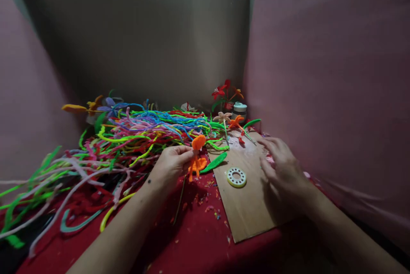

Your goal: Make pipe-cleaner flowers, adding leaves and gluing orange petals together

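Orange fuzzy petals (198,142) sit just left of the cardboard (246,214), pinched by your left hand's (173,161) fingers. Your right hand (283,167) is over the cardboard's right side, fingers apart, loosely curled; can't tell if they touch the pink bit (270,160) there. Risks: loose pinch could let petals twist or splay; hard squeeze could flatten the fuzz. Green leaf (215,163) at the cardboard's left edge could snag. Low right-hand sweep could knock the tape roll (236,177) lying on the cardboard.
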Demonstrator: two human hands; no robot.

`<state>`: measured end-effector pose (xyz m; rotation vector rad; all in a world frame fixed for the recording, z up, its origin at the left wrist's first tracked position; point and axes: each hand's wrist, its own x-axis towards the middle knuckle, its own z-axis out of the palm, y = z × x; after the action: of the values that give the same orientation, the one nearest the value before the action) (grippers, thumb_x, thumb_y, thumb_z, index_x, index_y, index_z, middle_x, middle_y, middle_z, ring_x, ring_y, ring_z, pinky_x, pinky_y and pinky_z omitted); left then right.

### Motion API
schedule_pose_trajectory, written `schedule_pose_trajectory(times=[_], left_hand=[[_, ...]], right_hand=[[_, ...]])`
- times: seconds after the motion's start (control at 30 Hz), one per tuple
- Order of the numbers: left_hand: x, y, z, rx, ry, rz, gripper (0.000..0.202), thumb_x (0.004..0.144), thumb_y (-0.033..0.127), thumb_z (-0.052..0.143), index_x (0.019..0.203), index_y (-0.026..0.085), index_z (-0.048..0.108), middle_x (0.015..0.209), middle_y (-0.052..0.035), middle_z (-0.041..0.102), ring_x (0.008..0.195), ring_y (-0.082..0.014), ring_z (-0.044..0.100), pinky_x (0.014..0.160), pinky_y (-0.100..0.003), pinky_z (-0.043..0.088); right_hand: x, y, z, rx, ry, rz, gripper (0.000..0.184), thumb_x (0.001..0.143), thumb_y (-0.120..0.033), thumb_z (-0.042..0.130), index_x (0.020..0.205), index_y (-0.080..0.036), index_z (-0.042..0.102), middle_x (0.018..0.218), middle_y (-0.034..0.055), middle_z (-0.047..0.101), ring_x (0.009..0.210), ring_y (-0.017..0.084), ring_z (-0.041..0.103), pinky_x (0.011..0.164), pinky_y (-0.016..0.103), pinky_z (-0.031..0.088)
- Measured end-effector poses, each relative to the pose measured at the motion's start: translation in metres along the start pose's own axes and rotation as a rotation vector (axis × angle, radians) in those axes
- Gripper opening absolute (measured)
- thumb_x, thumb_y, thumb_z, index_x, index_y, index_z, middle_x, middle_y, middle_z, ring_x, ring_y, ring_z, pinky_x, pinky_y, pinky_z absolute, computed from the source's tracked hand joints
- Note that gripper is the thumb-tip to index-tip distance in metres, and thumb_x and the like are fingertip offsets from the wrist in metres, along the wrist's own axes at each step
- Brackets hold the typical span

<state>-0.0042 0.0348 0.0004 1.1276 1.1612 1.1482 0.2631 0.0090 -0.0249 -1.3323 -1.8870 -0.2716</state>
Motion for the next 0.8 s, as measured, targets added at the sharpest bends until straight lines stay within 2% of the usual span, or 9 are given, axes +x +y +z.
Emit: schedule_pose_trajectory(times=[0.07,0.13,0.23,0.33,0.47,0.6,0.73,0.8], left_hand=[[0.000,0.001,0.000,-0.007,-0.022,-0.001,0.028,0.057,0.033,0.074,0.065,0.011,0.059,0.043,0.0066,0.042,0.036,-0.0018,0.029,0.040,-0.018,0.015],[-0.001,0.003,0.001,-0.006,-0.045,0.002,0.028,0.056,0.032,0.074,0.064,0.011,0.058,0.042,0.0068,0.041,0.035,-0.0017,0.028,0.040,-0.018,0.014],[0.000,0.002,0.000,-0.008,-0.051,-0.001,0.028,0.056,0.033,0.073,0.063,0.012,0.057,0.041,0.0075,0.040,0.034,-0.0013,0.027,0.039,-0.018,0.013],[0.002,-0.002,-0.001,-0.025,-0.055,0.003,0.028,0.057,0.034,0.073,0.064,0.012,0.057,0.042,0.0080,0.038,0.034,-0.0011,0.026,0.039,-0.018,0.012],[0.006,-0.006,-0.004,-0.031,-0.075,0.020,0.027,0.059,0.034,0.072,0.065,0.012,0.057,0.041,0.0078,0.038,0.034,-0.0016,0.025,0.039,-0.019,0.012],[0.006,-0.005,-0.005,-0.022,-0.073,0.030,0.026,0.059,0.034,0.072,0.062,0.013,0.056,0.040,0.0076,0.038,0.034,-0.0019,0.026,0.039,-0.019,0.012],[0.001,-0.001,-0.003,-0.075,-0.076,0.040,0.025,0.060,0.032,0.072,0.064,0.013,0.057,0.041,0.0076,0.039,0.034,-0.0019,0.026,0.039,-0.019,0.013],[-0.002,0.002,-0.001,-0.128,-0.097,0.035,0.024,0.060,0.030,0.072,0.065,0.013,0.057,0.041,0.0076,0.039,0.034,-0.0017,0.026,0.040,-0.018,0.013]], right_hand=[[-0.018,0.028,-0.006,-0.278,-0.110,0.082,0.039,0.081,-0.014,0.045,0.117,-0.004,0.054,0.107,0.0192,0.059,0.097,0.031,0.052,0.084,0.045,0.045],[-0.029,0.048,-0.007,-0.433,-0.251,0.157,0.043,0.079,-0.013,0.045,0.120,-0.001,0.051,0.099,0.0193,0.062,0.089,0.030,0.055,0.079,0.044,0.045],[-0.032,0.061,-0.003,-0.539,-0.382,0.251,0.048,0.078,-0.012,0.044,0.125,-0.002,0.048,0.093,0.0173,0.064,0.084,0.030,0.057,0.073,0.041,0.045],[-0.030,0.063,0.004,-0.539,-0.394,0.300,0.050,0.080,-0.015,0.044,0.129,-0.003,0.045,0.098,0.0174,0.064,0.088,0.030,0.058,0.071,0.038,0.044],[-0.035,0.068,0.012,-0.547,-0.302,0.235,0.045,0.082,-0.018,0.044,0.123,-0.001,0.049,0.095,0.0161,0.064,0.087,0.028,0.057,0.073,0.037,0.044],[-0.042,0.072,0.015,-0.546,-0.127,0.098,0.040,0.086,-0.021,0.043,0.118,0.000,0.052,0.089,0.0178,0.063,0.083,0.030,0.056,0.070,0.039,0.047],[-0.042,0.061,0.008,-0.304,0.132,-0.081,0.047,0.089,-0.032,0.039,0.118,0.002,0.052,0.095,0.0241,0.063,0.085,0.031,0.058,0.074,0.044,0.049],[-0.037,0.046,0.001,-0.089,0.216,-0.035,0.045,0.086,-0.037,0.044,0.113,-0.004,0.057,0.098,0.0218,0.064,0.086,0.029,0.060,0.075,0.043,0.050]])
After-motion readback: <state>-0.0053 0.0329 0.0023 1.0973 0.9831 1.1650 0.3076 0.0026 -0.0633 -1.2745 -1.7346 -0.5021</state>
